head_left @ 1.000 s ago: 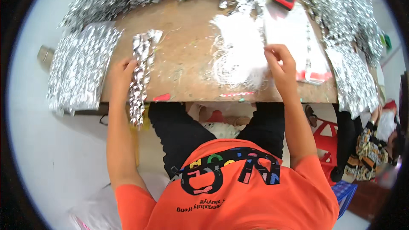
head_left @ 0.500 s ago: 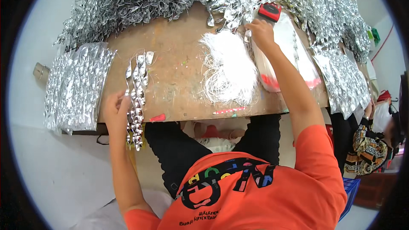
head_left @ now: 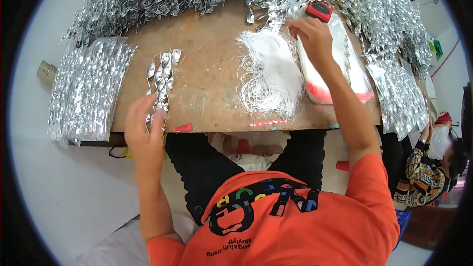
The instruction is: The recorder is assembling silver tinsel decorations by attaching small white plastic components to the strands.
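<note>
On the left of the brown tabletop lies a short bundle of twisted silver strips with fine white threads at its top. My left hand is over the bundle's lower part, thumb and forefinger apart with strips between them; the wrist side covers what lies behind it. My right hand is raised at the far right, fingers loosely bent and apart, holding nothing that I can see. Its fingertips are beside the top of a bundle of white strings and hanging silver pieces.
Silver strips heap along the back. A red-and-black device rests on clear bags with red ends. Packed silver strips lie at left and right. A red scrap is at the front edge. Another person is at far right.
My left hand has moved from beside the silver strips onto their lower part; the hanging ends no longer show. My right hand has shifted slightly right, and the silver piece beneath its fingers is gone from there.
</note>
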The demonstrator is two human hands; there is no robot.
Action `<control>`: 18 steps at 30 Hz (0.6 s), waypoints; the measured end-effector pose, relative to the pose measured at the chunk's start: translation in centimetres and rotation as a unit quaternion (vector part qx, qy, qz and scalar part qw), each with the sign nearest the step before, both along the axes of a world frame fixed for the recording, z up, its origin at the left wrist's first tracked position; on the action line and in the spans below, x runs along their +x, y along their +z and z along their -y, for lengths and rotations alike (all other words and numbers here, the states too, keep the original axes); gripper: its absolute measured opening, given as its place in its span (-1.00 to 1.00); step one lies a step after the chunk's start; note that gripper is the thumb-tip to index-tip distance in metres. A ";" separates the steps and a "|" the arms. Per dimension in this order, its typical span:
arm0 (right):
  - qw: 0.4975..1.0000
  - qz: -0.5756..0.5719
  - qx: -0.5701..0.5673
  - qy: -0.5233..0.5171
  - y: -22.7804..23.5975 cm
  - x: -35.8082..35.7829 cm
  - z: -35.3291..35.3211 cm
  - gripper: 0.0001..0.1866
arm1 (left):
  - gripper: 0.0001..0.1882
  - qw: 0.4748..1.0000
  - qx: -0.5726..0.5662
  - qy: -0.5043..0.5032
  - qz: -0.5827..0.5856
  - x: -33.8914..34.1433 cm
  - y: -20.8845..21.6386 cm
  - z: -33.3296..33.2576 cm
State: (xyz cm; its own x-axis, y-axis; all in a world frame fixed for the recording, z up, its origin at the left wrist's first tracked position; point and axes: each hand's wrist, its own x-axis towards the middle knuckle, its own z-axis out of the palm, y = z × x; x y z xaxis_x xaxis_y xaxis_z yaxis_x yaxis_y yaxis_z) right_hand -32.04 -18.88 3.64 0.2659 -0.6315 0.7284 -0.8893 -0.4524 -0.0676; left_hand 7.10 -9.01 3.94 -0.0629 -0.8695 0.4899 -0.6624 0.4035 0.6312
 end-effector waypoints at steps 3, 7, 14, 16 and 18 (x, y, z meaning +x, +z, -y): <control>0.998 0.025 -0.049 0.037 1.7 5.2 -6.8 -0.79 | -0.63 0.995 -0.065 -0.057 0.057 -2.8 0.7 -1.0; 0.986 0.066 -0.036 0.152 2.4 9.6 -14.4 -0.82 | -0.60 0.987 -0.091 -0.122 0.046 -7.0 2.8 -2.5; 0.913 0.183 0.102 0.350 2.7 10.8 -20.2 -0.87 | -0.63 0.919 -0.202 -0.275 0.198 -8.5 4.4 -5.7; 0.933 0.147 0.194 0.265 3.5 9.8 -20.3 -0.89 | -0.59 0.916 -0.161 -0.301 0.209 -7.8 4.0 -6.5; 0.943 0.181 0.236 0.149 2.1 8.6 -19.1 -0.90 | -0.56 0.930 -0.046 -0.280 0.235 -7.1 4.8 -7.9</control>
State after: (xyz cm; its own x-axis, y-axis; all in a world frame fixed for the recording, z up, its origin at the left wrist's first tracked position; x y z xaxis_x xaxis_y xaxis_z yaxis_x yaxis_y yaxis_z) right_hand -23.46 0.26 5.78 0.2710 -0.8447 0.4616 -0.6070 -0.5221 -0.5991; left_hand 0.02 -1.12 8.72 -0.7189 -0.5919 0.3644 -0.5268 0.8060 0.2700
